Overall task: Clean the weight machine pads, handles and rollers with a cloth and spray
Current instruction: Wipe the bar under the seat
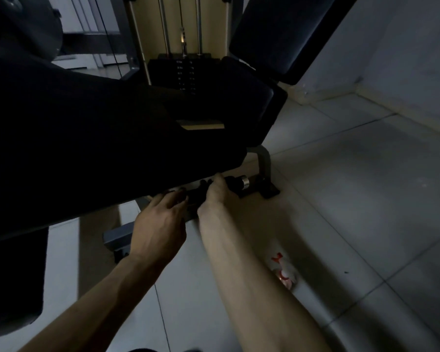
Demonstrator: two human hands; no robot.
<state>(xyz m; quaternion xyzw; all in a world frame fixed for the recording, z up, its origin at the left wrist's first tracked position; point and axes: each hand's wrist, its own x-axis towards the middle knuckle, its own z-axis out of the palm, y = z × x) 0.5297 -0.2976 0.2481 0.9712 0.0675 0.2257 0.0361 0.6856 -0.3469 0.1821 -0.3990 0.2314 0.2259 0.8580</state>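
Pad (87, 135), black, fills left and centre of frame. Left hand (163, 219), centre, fingertips under the pad's edge in shadow; grip cannot be told. Right hand (214, 193), just beside, curled round black bar (235, 185) with chrome end. White-and-red object (283, 273), blurred, on floor (366, 199), lower right.

- Large pale grey square floor tiles (353, 189) with thin dark grout lines cover the near and right of the scene.
- A plain, bare whitish wall (412, 52) rises on the far right.
- A low cream skirting strip (381, 97) runs along its foot.
- At far left stand pale vertical panels (87, 19); door or window, unclear.
- The light is dim, with soft shadows on the near tiles.
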